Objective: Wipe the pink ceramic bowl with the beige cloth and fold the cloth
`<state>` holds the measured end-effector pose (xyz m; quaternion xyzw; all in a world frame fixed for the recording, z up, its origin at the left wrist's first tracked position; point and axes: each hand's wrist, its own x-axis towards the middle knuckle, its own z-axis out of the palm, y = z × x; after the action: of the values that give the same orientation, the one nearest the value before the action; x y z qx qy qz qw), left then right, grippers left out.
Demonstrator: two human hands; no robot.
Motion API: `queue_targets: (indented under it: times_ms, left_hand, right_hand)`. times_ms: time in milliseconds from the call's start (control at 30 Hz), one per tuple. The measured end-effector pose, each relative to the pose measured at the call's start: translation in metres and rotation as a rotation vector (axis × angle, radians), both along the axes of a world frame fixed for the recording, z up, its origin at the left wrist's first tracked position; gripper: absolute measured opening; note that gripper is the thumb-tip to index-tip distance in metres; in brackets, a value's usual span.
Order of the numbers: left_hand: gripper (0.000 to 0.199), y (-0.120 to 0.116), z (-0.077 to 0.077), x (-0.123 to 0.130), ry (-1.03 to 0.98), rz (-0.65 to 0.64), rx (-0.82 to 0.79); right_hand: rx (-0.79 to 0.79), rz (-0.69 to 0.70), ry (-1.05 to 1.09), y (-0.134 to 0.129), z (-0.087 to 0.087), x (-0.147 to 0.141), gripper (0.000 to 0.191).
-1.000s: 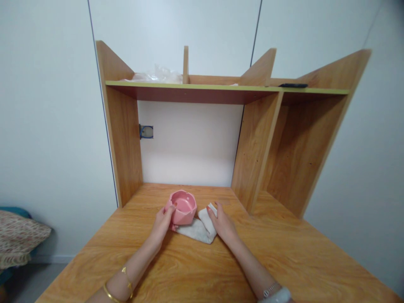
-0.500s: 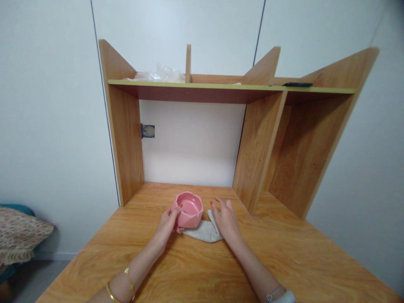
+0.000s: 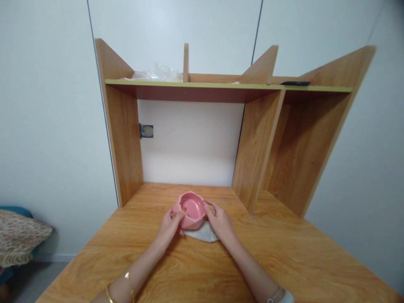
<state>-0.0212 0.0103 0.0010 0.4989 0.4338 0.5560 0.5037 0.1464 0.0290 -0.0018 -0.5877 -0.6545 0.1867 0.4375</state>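
A pink faceted ashtray (image 3: 193, 209) with notches in its rim is held above the desk, its hollow tilted toward me. My left hand (image 3: 172, 223) grips its left side, thumb over the rim and fingers underneath. On the opposite side, my right hand (image 3: 218, 218) pinches the rim between thumb and fingers. Below the ashtray a grey cloth (image 3: 203, 232) lies on the desk, partly hidden by the ashtray and my right hand.
The wooden desk (image 3: 132, 252) carries a shelf unit (image 3: 202, 85) along its back. On top of that sit a clear plastic bag (image 3: 158, 73) and a flat black object (image 3: 296, 83). A patterned fabric (image 3: 23, 231) is at the far left.
My right hand has come left from over the grey cloth and taken hold of the ashtray's right rim. The ashtray has turned slightly in my left hand.
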Motion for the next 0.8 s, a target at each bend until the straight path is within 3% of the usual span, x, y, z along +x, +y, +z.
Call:
queue_targets:
  times_ms: [233, 400, 500, 633, 700, 800]
  left_hand:
    - [0.055, 0.001, -0.004, 0.003, 0.031, -0.05, 0.05]
    - [0.063, -0.001, -0.006, 0.006, 0.015, -0.138, 0.061]
    - [0.071, 0.0, -0.007, 0.006, 0.008, -0.222, 0.072]
    - [0.076, 0.003, -0.008, 0.002, 0.029, -0.19, 0.093]
    - [0.069, 0.003, -0.007, -0.001, 0.089, -0.154, 0.126]
    - [0.051, 0.001, -0.006, -0.004, 0.335, -0.098, 0.229]
  right_hand:
    - [-0.078, 0.092, 0.128, -0.005, 0.0, -0.009, 0.039]
    - [-0.025, 0.045, 0.149, -0.003, 0.003, -0.003, 0.043]
    - [0.017, -0.011, 0.137, 0.0, 0.008, 0.007, 0.044]
    - [0.122, -0.16, 0.083, 0.006, 0.015, 0.029, 0.046]
    - [0.172, -0.25, 0.056, 0.01, 0.016, 0.044, 0.047]
    - [0.183, -0.384, 0.027, 0.016, 0.014, 0.067, 0.047]
